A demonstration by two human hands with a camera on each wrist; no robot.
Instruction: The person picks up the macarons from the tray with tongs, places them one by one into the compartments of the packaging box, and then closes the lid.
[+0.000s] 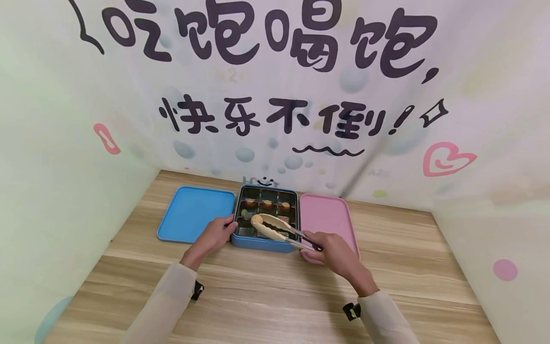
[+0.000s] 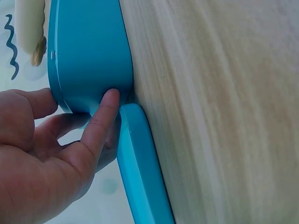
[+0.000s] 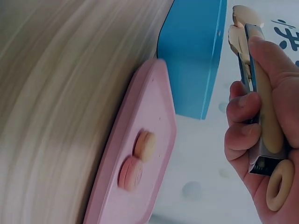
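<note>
My left hand (image 1: 216,234) rests at the near left corner of the blue tin (image 1: 264,244); in the left wrist view, the thumb of this hand (image 2: 56,149) touches the rim of the tin (image 2: 93,51) and a straight finger presses its side. Tongs with cream tips (image 3: 265,93) are gripped in my right hand (image 3: 275,107), also seen from above as a hand (image 1: 337,255) right of the tin. Between the tong tips, over the tin's left part, is a round tan piece (image 1: 257,219). Several compartments divide the tin, some holding small round pieces (image 1: 267,203).
A blue lid or tray (image 1: 197,215) lies left of the tin. On the right, partly under my right hand, is a pink tray (image 1: 327,215); the right wrist view shows a cream macaron (image 3: 145,145) and a pink macaron (image 3: 131,173) on it. A printed wall backs the wooden table (image 1: 266,296).
</note>
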